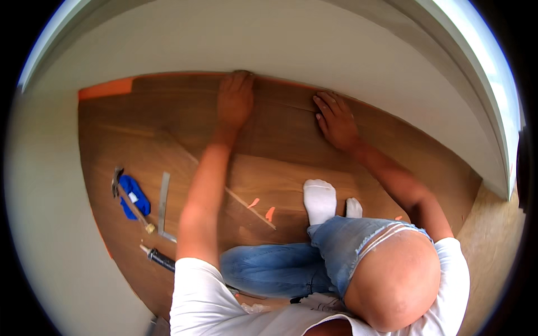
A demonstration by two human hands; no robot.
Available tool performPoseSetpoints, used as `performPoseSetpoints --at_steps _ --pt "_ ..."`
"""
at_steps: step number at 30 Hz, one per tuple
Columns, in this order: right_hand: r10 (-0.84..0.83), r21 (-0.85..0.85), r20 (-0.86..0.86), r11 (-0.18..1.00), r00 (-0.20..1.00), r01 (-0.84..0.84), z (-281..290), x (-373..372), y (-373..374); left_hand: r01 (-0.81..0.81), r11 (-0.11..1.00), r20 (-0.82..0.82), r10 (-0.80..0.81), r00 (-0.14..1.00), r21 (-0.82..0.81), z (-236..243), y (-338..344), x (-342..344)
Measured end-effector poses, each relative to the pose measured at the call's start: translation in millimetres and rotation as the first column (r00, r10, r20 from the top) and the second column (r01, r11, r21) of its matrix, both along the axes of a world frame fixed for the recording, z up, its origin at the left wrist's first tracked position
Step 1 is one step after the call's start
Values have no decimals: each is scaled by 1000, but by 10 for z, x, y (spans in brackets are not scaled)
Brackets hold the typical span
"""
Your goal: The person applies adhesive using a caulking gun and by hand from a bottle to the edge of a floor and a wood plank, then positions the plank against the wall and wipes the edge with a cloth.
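Both of my hands press on a brown wooden floor plank (274,101) that runs along the base of the wall. My left hand (235,101) reaches the far edge, its fingers stretched out flat, with the tips at the gap by the wall. Further right, my right hand (338,120) lies on the plank near a seam, fingers extended and slightly apart. Neither hand grasps anything. A strip of orange underlay (106,89) shows past the plank's left end and as a thin line along the wall.
At left a claw hammer (126,199) lies across a blue cloth-like item (140,204), beside a metal square (163,201) and a black tube-shaped tool (159,259). A thin wooden strip (252,208) and orange scraps (270,214) lie near my white-socked foot (319,200).
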State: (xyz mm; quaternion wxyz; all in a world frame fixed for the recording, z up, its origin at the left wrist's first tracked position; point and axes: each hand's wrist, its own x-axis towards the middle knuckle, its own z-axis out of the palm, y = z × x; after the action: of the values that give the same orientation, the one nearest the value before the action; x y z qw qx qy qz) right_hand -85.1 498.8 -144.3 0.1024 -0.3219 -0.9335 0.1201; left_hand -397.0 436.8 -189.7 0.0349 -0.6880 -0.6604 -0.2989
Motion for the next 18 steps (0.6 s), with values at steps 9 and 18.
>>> performPoseSetpoints --at_steps 9,18 --pt "55 31 -83 998 995 -52 -160 -1371 -48 -165 984 -21 167 986 72 65 -211 -1193" --pt "-109 30 7 994 994 109 -104 -1619 -86 -193 981 28 193 981 22 11 -89 -1193"
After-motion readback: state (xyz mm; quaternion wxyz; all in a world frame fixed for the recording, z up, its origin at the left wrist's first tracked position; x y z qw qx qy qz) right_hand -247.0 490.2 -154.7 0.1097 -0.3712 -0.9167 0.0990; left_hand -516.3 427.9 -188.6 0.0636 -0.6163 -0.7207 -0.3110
